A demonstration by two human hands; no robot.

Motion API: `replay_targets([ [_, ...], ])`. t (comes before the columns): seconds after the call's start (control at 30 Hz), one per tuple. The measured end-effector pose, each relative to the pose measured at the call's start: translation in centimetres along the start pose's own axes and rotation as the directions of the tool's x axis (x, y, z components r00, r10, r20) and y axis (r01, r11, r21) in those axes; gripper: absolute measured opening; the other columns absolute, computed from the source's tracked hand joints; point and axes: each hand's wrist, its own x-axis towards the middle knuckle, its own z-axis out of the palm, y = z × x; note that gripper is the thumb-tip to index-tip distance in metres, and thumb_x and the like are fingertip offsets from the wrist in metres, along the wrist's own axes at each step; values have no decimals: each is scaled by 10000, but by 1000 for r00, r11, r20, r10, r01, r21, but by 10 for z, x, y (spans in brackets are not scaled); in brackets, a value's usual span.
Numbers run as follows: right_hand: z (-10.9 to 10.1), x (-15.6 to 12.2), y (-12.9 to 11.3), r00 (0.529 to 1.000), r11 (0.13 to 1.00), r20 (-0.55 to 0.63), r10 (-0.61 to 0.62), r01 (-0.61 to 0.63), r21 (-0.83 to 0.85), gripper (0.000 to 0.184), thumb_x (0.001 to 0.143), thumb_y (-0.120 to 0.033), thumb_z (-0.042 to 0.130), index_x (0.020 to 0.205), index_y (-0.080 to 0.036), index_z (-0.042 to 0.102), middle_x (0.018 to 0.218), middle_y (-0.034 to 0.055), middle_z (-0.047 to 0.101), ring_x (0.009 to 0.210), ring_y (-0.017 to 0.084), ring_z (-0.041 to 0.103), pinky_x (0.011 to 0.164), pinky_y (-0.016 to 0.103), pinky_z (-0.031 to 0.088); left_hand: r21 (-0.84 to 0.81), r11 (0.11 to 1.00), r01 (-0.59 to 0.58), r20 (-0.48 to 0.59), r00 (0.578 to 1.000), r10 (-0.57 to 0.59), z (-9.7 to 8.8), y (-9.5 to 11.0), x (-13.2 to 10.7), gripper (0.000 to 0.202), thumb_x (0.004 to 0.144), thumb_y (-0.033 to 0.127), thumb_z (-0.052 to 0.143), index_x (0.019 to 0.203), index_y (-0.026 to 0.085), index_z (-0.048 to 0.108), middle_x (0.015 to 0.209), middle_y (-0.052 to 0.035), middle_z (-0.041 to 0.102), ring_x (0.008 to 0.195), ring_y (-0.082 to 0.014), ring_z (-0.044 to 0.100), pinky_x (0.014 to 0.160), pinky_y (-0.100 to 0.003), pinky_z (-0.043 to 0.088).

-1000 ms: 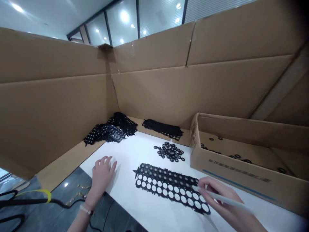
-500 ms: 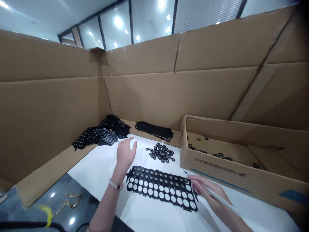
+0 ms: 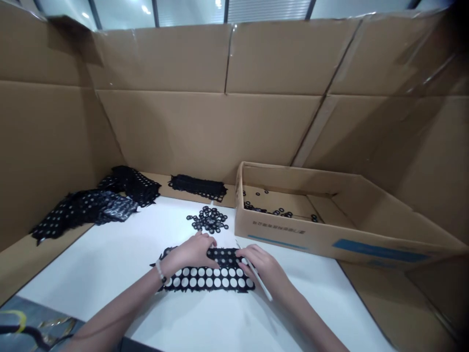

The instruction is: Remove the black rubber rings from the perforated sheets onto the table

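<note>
In the head view, grasps a white stick (image 3: 262, 284) with the right fingers (image 3: 252, 253) at the right end of the sheet (image 3: 205, 277); spreads the left fingers (image 3: 208, 239), released, over that sheet, flat between the front and back edges of the desk (image 3: 205, 320).

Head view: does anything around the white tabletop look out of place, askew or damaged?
Yes: the perforated black sheets at far left lie rumpled, straddling the edge of the white tabletop, which looks untidy compared with the flatter black stack at the back. No damage is clear.
</note>
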Motion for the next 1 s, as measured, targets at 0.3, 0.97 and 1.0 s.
replay_targets([
  [0.3, 5, 1, 1, 996, 989, -36, 80, -75, 129, 157, 836, -217, 615, 965, -223, 525, 993, 65, 634, 946, 226, 592, 823, 341, 478, -199, 973, -118, 66, 989, 134, 19, 11, 12, 163, 755, 274, 642, 894, 206, 589, 980, -21, 609, 946, -200, 554, 790, -263, 420],
  [0.97, -28, 21, -25, 993, 948, 56, 100, -113, 298, 188, 846, -286, 607, 823, -232, 428, 1139, 106, 622, 1227, 246, 488, 988, 389, 383, -729, 681, -75, 250, 896, 366, -34, -24, -2, 301, 803, 404, 645, 886, 119, 690, 769, -33, 646, 682, -143, 548, 609, -205, 416],
  [1.0, -21, 27, -29, 994, 935, 88, 59, -86, 343, 194, 845, -286, 609, 829, -233, 423, 1125, 96, 625, 1215, 242, 493, 1019, 407, 351, -743, 665, -73, 242, 897, 369, -33, -23, -3, 278, 802, 389, 650, 877, 123, 683, 761, -24, 634, 679, -136, 538, 607, -198, 411],
])
